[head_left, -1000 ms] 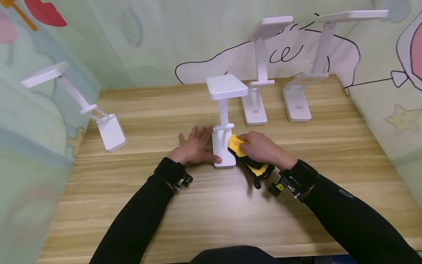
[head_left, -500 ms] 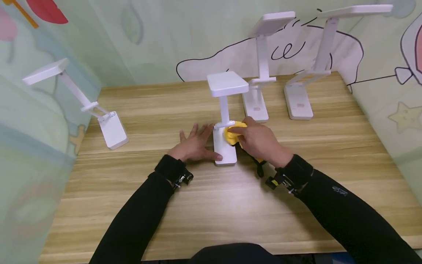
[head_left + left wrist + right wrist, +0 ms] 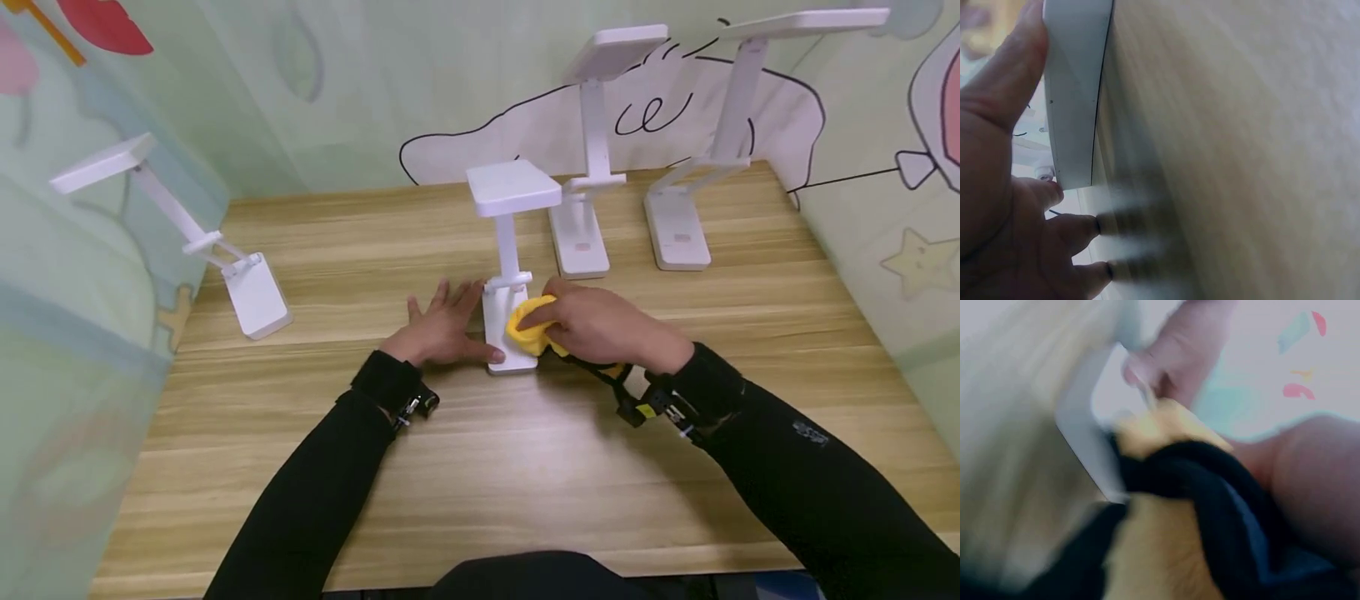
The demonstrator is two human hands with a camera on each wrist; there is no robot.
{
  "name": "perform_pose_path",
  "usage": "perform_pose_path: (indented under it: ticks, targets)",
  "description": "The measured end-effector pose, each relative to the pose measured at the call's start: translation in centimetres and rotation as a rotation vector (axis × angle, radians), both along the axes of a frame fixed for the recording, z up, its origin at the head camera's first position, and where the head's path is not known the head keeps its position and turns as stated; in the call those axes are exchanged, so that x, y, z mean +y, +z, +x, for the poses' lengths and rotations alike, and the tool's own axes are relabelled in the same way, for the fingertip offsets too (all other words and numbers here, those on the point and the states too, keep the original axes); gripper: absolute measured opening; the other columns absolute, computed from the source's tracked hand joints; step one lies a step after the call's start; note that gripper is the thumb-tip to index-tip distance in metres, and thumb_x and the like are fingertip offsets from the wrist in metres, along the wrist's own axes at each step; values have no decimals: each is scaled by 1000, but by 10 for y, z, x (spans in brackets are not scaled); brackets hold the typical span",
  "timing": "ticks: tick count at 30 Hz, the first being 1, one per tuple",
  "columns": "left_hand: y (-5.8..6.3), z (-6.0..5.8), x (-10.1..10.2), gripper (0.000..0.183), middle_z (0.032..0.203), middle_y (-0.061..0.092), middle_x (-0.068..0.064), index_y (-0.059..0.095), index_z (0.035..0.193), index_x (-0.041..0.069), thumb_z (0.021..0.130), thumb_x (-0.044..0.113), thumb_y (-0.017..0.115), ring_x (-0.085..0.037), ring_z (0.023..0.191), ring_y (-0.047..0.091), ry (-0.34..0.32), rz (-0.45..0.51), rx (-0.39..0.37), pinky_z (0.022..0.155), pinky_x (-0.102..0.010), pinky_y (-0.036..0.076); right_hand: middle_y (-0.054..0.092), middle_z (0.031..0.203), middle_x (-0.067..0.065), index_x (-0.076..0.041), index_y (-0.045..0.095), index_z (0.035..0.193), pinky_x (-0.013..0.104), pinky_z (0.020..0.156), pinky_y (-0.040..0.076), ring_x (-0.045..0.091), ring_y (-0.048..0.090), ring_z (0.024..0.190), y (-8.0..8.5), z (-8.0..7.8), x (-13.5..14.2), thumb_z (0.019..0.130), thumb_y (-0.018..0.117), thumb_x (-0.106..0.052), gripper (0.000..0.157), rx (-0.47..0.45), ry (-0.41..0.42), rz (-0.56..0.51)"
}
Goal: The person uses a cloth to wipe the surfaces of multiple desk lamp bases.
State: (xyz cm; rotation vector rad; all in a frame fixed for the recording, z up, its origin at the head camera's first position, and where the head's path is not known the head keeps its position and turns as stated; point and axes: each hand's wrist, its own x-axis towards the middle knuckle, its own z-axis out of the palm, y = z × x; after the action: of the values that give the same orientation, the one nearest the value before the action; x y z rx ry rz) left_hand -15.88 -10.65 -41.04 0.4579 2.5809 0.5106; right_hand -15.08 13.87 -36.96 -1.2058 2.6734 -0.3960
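Note:
A white desk lamp (image 3: 510,333) stands in the middle of the table, its square head above the base. My left hand (image 3: 438,333) rests beside that base with fingers spread on the wood. Its thumb (image 3: 1019,62) lies over the base's front part, and a fingertip touches the far end. In my right hand (image 3: 600,323) is a yellow cloth (image 3: 528,327) with black edging, bunched and gripped by the fingers against the right part of the base. The right wrist view is blurred; the cloth (image 3: 1160,544) fills its lower middle, beside the white base.
Two more white desk lamps stand behind to the right, one with its base (image 3: 579,242) close to the middle lamp, the other (image 3: 678,232) near the right back corner. Another lamp (image 3: 257,298) is at the left edge. Printed fabric walls enclose the wooden table (image 3: 337,250).
My right hand has moved the cloth up along the lamp base toward the hinge, then back down toward the front. The left hand stays in place.

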Motion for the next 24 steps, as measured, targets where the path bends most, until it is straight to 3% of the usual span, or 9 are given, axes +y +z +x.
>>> perform_pose_path:
  ticks: [3,6,8,13,17,20,24]
  targets:
    - [0,0,0,119,164,5,-6,-1,156,27,70,77,64,-35,145,-11,0,13,-8,104,-75,-10,58,113,19,-21,68,122,38,64,53,25,58,91,-13,2,-17,91,57,-10,34,192,-9,-3]
    - [-1,0,0,118,164,5,-6,0,156,27,70,76,64,-35,145,-12,0,25,-11,103,-75,-10,59,111,24,-20,67,123,37,51,52,26,59,78,-21,4,-28,91,55,-10,35,317,-60,44]
    - [-1,0,1,118,164,5,-6,0,156,27,70,76,65,-35,145,-11,-1,22,-7,103,-75,-10,59,101,21,-21,70,119,35,43,47,23,53,65,-21,6,-30,88,56,-8,36,354,-113,81]
    - [-1,-1,2,120,164,5,-7,0,157,26,69,78,63,-36,145,-10,-13,10,2,103,-76,-8,50,77,10,-21,75,100,33,36,40,19,43,59,-7,8,-18,82,59,-8,27,325,-199,157]
    - [0,-1,1,120,164,5,-7,-1,156,26,69,79,63,-36,145,-10,-6,-1,1,104,-76,-7,51,81,10,-23,74,108,34,39,42,20,47,61,0,5,-11,85,58,-9,31,247,-246,99]
    - [1,0,-1,120,164,4,-6,-2,156,27,69,78,63,-35,145,-11,5,-3,0,104,-76,-8,53,91,15,-20,69,121,34,45,47,21,50,64,-8,1,-14,89,55,-9,36,231,-234,22]
    - [1,0,-2,119,164,4,-6,-1,156,27,70,77,63,-35,145,-11,6,18,1,103,-76,-9,53,94,17,-17,69,120,35,53,52,22,51,74,-18,-1,-15,90,57,-8,34,234,-131,-4]
